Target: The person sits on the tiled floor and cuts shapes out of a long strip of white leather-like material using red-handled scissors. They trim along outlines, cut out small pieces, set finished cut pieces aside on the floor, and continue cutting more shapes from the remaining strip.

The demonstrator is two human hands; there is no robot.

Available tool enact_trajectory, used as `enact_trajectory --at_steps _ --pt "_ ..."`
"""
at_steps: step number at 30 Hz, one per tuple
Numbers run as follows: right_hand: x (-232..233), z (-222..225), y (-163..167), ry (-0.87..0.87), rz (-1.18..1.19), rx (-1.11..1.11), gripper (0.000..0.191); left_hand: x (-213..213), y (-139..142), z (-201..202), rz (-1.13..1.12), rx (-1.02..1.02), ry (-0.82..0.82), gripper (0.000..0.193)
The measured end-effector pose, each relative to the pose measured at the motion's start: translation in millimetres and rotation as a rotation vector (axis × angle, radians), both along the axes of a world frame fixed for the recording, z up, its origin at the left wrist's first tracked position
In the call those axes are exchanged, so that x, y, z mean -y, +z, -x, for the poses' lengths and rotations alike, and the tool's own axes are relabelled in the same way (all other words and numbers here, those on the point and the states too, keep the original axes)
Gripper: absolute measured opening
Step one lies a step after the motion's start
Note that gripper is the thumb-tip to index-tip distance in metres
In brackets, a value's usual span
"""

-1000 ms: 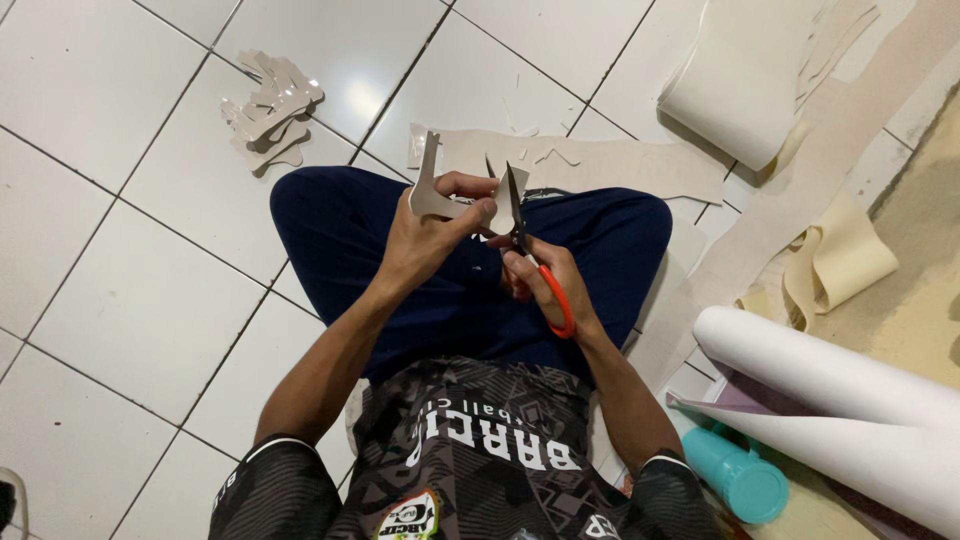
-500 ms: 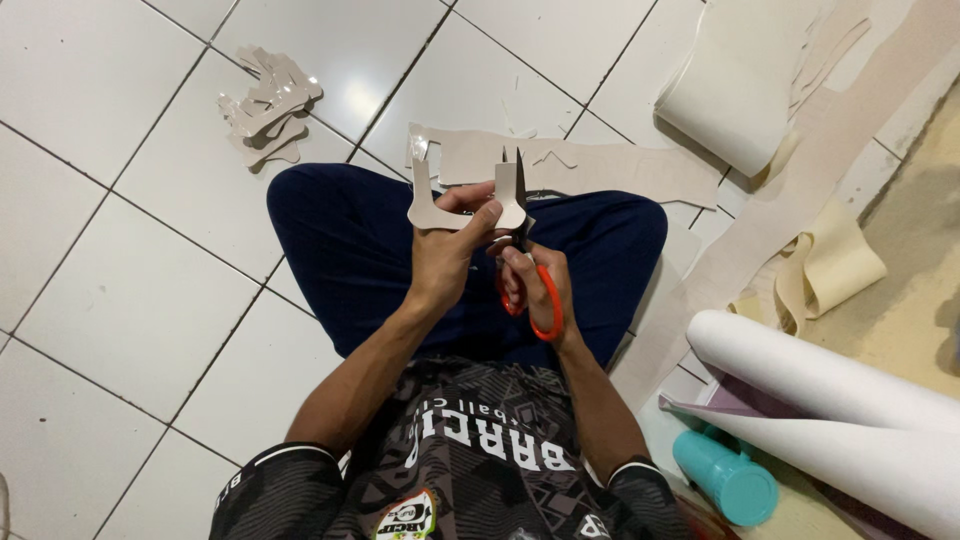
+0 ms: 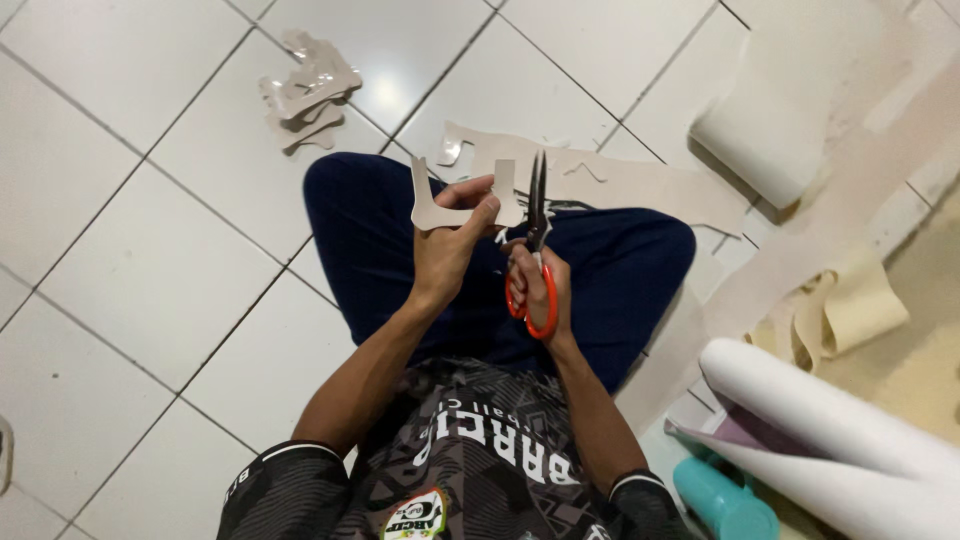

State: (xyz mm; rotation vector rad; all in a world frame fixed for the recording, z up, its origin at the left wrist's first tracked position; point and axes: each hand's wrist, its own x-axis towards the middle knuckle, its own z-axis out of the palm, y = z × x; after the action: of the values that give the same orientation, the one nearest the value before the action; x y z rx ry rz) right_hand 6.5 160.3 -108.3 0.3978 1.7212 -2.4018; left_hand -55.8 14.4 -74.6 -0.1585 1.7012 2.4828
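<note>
I sit cross-legged on a white tiled floor. My left hand (image 3: 447,248) grips a beige cut-out piece (image 3: 432,206) of thin sheet material, held up over my knees. My right hand (image 3: 537,287) holds orange-handled scissors (image 3: 537,250), fingers through the loops, the dark blades almost together and pointing away from me, just right of the piece. The blades stand beside the piece's right tab.
A stack of similar beige cut-outs (image 3: 308,90) lies on the floor at the far left. A beige sheet with cut-out gaps (image 3: 620,180) lies beyond my legs. Rolls of material (image 3: 770,130) and white rolls (image 3: 830,420) lie on the right, with a teal container (image 3: 725,505).
Both hands have stayed over my lap; the left hand has turned the beige piece and the scissor blades have closed up beside it.
</note>
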Motion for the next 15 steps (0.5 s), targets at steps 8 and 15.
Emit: enact_trajectory --at_steps 8,15 --pt "27.4 3.8 -14.8 0.105 -0.028 0.068 0.042 90.0 -11.1 52.5 0.152 -0.053 0.332 0.038" --pt "40.3 9.9 -29.2 0.095 -0.077 0.114 0.046 177.9 -70.5 154.4 0.268 0.119 0.298 0.055"
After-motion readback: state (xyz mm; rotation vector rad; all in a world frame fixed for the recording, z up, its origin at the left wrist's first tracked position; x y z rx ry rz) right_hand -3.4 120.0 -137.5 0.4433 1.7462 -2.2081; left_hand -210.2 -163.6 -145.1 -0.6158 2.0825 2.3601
